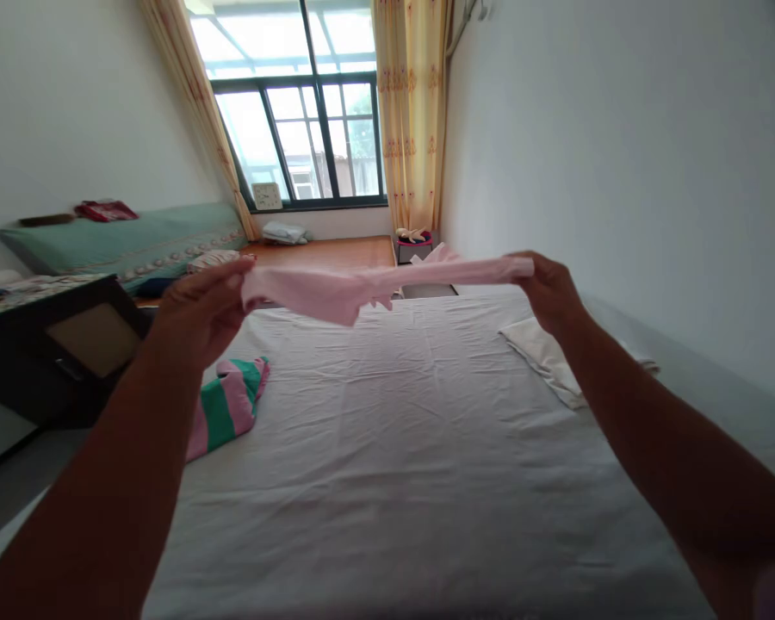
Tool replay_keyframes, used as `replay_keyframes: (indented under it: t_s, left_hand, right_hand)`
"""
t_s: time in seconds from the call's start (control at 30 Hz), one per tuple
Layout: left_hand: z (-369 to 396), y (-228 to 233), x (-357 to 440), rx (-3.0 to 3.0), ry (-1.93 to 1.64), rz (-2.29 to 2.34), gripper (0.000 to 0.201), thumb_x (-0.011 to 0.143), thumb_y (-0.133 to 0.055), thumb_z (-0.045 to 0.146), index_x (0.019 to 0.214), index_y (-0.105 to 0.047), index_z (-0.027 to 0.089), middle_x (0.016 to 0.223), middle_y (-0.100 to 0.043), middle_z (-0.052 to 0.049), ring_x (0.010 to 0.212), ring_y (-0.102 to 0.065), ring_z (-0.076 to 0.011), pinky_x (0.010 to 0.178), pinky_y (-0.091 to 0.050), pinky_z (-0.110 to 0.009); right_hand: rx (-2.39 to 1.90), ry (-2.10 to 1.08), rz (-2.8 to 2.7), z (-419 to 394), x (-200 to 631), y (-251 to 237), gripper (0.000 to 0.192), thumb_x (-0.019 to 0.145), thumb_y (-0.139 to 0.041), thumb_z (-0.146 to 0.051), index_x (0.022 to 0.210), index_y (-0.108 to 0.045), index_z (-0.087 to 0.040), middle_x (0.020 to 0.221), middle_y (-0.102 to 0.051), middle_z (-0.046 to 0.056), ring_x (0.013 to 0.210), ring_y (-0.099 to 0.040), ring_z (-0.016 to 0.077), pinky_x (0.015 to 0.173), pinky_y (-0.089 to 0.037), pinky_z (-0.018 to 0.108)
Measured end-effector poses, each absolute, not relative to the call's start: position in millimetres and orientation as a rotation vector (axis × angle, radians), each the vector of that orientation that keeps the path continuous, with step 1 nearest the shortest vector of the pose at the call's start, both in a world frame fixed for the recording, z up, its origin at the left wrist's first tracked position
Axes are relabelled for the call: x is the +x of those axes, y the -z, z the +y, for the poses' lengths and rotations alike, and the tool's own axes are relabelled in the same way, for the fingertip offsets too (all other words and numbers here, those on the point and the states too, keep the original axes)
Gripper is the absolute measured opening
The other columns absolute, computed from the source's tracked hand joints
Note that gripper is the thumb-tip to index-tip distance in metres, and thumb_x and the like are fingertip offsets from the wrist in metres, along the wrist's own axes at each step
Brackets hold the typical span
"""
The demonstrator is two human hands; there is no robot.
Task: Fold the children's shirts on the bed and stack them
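Note:
A pale pink garment (323,288) is stretched sideways in the air above the bed (387,482), its lower part flaring out behind and blurred. My left hand (197,314) pinches its left end, and my right hand (551,288) grips its right end. What kind of garment it is, I cannot tell. On the sheet near my left forearm lies a pink and green striped cloth (223,409). A folded white cloth (548,362) rests on the bed, partly hidden behind my right forearm.
A dark cabinet (58,344) stands left of the bed. Beyond the bed are a wooden platform (336,252), a small stool (414,245) with items on it, and a window (297,129) with yellow curtains (413,112). A white wall (620,155) runs along the right.

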State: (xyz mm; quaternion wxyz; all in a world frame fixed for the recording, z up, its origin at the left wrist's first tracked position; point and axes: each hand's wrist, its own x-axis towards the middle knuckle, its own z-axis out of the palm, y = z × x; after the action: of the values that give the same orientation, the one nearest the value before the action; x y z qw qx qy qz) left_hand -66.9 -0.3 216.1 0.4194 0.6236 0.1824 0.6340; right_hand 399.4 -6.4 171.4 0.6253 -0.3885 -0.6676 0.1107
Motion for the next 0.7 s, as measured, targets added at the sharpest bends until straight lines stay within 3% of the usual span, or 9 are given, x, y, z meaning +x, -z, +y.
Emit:
replay_keyframes:
  t_s: [0.07, 0.17, 0.33, 0.43, 0.57, 0.7]
  left_hand:
    - [-24, -171, -86, 1.606, -1.349, 0.779, 0.027, 0.066, -0.084, 0.029, 0.091, -0.078, 0.020, 0.072, -0.074, -0.002, 0.060, -0.064, -0.0105, 0.057, -0.055, -0.017]
    - [-60, -105, -110, 1.754, -0.882, 1.138, 0.021, 0.073, -0.078, 0.032, 0.091, -0.079, 0.023, 0.089, -0.076, -0.005, 0.081, -0.069, -0.0181, 0.072, -0.057, -0.022]
    - [-97, -38, -120, 1.715, -0.418, 1.036, 0.026, 0.080, -0.069, 0.037, 0.100, -0.077, 0.022, 0.088, -0.076, -0.006, 0.080, -0.068, -0.0210, 0.073, -0.056, -0.026]
    - [-95, -35, -116, 1.619, -0.401, 1.007, 0.026, 0.080, -0.069, 0.036, 0.099, -0.077, 0.020, 0.080, -0.075, -0.005, 0.073, -0.067, -0.0177, 0.067, -0.055, -0.024]
    - [-59, -55, -93, 1.397, -0.616, 1.017, 0.031, 0.075, -0.075, 0.035, 0.100, -0.076, 0.016, 0.081, -0.073, -0.006, 0.070, -0.065, -0.0156, 0.066, -0.055, -0.024]
    - [-9, -63, -65, 1.197, -0.887, 1.084, 0.056, 0.076, -0.071, 0.044, 0.125, -0.061, 0.020, 0.098, -0.072, -0.009, 0.079, -0.067, -0.0162, 0.066, -0.054, -0.024]
  right_hand:
    - [-1.034, -0.449, -1.694, -32, 408, -134, 0.035, 0.077, -0.069, -0.048, 0.099, -0.072, -0.021, 0.090, -0.073, 0.003, 0.087, -0.066, 0.0232, 0.083, -0.052, 0.037]
    - [-1.168, -0.791, -1.964, -67, 420, -86, 0.040, 0.084, -0.061, -0.050, 0.106, -0.073, -0.019, 0.098, -0.073, 0.008, 0.095, -0.066, 0.0265, 0.088, -0.050, 0.038]
    - [-1.174, -1.257, -2.227, -100, 424, -48, 0.043, 0.090, -0.051, -0.049, 0.113, -0.072, -0.018, 0.110, -0.069, 0.011, 0.104, -0.062, 0.0275, 0.094, -0.046, 0.037]
    - [-1.215, -1.397, -2.190, -96, 423, -44, 0.044, 0.088, -0.053, -0.052, 0.108, -0.073, -0.018, 0.104, -0.070, 0.010, 0.098, -0.063, 0.0255, 0.090, -0.048, 0.035]
    - [-1.384, -1.421, -1.959, -70, 422, -38, 0.046, 0.080, -0.058, -0.058, 0.095, -0.072, -0.017, 0.085, -0.068, 0.006, 0.075, -0.061, 0.0186, 0.069, -0.051, 0.029]
    - [-1.581, -1.237, -1.603, -45, 414, -23, 0.049, 0.076, -0.057, -0.064, 0.082, -0.064, -0.016, 0.061, -0.053, -0.001, 0.051, -0.046, 0.0101, 0.049, -0.041, 0.023]
